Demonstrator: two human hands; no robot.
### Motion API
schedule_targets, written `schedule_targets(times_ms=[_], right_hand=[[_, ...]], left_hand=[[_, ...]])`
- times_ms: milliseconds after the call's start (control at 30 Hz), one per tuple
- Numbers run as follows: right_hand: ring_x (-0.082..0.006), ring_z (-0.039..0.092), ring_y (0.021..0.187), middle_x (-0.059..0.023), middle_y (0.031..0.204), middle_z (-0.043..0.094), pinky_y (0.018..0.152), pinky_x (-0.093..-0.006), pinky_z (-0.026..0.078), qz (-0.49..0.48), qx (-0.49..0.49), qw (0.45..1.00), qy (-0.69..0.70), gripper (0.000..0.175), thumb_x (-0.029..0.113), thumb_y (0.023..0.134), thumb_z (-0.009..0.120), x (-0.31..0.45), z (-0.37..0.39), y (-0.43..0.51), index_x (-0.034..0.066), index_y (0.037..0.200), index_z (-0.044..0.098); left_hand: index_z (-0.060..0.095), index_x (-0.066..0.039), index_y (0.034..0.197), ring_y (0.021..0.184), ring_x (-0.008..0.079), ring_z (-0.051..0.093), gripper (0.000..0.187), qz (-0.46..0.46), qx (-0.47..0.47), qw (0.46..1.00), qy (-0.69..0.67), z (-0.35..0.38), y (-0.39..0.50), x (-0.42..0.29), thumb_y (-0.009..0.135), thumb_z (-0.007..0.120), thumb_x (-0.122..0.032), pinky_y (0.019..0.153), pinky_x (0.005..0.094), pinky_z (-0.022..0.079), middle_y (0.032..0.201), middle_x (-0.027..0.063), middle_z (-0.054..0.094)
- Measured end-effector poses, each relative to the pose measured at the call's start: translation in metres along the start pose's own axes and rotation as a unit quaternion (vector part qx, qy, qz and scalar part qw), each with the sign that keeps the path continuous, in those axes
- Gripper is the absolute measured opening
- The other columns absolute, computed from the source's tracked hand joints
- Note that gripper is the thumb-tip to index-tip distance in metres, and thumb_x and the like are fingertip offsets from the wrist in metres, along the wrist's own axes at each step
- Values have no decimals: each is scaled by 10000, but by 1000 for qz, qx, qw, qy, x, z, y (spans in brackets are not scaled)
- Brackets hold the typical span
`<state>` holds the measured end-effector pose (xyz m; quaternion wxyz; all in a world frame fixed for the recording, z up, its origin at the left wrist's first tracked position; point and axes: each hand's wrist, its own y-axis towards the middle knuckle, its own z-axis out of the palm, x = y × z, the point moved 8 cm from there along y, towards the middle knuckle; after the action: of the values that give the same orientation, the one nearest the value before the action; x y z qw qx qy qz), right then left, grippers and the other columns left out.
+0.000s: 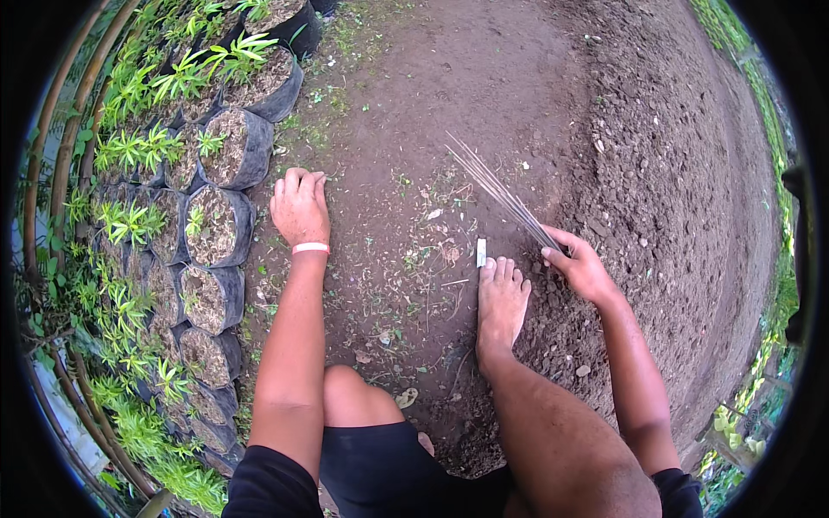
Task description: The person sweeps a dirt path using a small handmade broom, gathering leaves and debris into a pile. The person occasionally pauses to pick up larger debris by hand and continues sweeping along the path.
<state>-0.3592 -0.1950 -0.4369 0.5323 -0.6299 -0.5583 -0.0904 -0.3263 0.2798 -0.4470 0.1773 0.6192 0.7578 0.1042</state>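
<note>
My right hand (576, 262) grips a bundle of thin dry sticks (502, 194) by one end, like a small stick broom. The loose tips fan out over the soil path, pointing away and to the left. My left hand (301, 204), with a pale red-edged band (311, 248) at the wrist, is low over the ground beside the black grow bags. Its fingers curl downward, and whether they pinch anything is hidden. Bits of dry leaf and small weeds (427, 246) lie scattered on the path between my hands.
Rows of soil-filled black grow bags (249, 152) with leafy seedlings (133, 220) line the left side. A raised bed of loose soil (654, 213) runs along the right. My bare foot (502, 304) stands by a small white strip (481, 252). Bamboo poles (71, 129) border the far left.
</note>
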Motion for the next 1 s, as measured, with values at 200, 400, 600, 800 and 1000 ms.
schedule_targets(times_ms=[200,400,600,800,1000], right_hand=[[-132,664,1091,-53,1314,740,1039,-336,530,32,-14,999,31,502,103,1075,690,-11,-8,-2,66,1571,617],[-49,612,882,9,1123,715,777,-245,521,63,1,995,80,495,81,1070,695,-24,9,4,58,1559,626],[-52,606,907,21,1117,705,795,-235,517,18,9,992,126,492,44,1086,667,-13,25,10,21,1572,595],[-52,587,909,27,1107,677,790,-223,506,28,17,991,129,491,31,1083,666,-11,27,3,22,1569,599],[-46,585,848,47,1046,682,723,-218,468,43,18,991,126,502,82,1086,678,-18,34,0,44,1579,590]], left_hand=[[765,-143,1003,1105,288,644,88,131,197,972,3,-8,-27,-10,982,734,-222,956,453,498,1111,51,694],[761,-95,1258,1187,344,685,332,79,314,933,-160,-111,-105,46,927,766,-60,1042,474,536,1226,108,721],[640,-187,1502,954,356,733,576,-106,232,966,40,-132,-174,106,962,826,-269,766,466,609,1171,115,654],[744,-172,1361,892,299,745,362,-89,77,992,45,-119,-201,111,1005,784,-225,739,434,602,1094,77,685],[760,-92,1103,885,340,732,100,-108,44,993,-1,-122,-191,118,1006,752,-110,764,444,597,1059,113,699]])
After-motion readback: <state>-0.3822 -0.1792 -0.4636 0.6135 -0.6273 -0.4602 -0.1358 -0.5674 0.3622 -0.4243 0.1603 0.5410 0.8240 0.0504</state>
